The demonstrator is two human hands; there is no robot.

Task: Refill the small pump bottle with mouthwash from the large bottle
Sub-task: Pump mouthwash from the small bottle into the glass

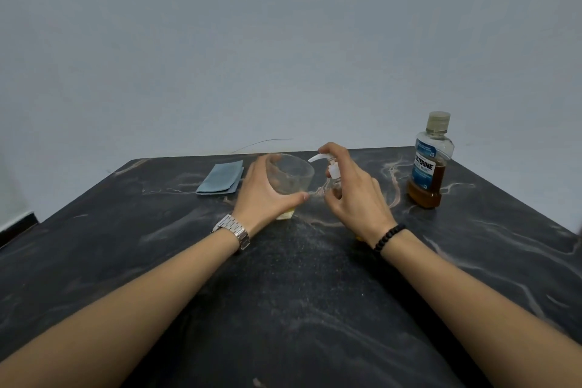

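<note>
A clear glass cup [291,175] stands on the dark marbled table [283,293] with a little yellow liquid at its bottom. My left hand [263,195] wraps around its left side. Just right of the cup, my right hand [356,192] grips the small clear pump bottle [334,175]; its index finger rests on the white pump head, whose spout points left over the cup's rim. The bottle's body is mostly hidden by my fingers. The large mouthwash bottle [430,164] stands capped at the right, about a third full of amber liquid.
A folded blue-grey cloth [222,178] lies at the back left of the cup. The table's far edge meets a pale wall. The left edge drops off toward a white surface.
</note>
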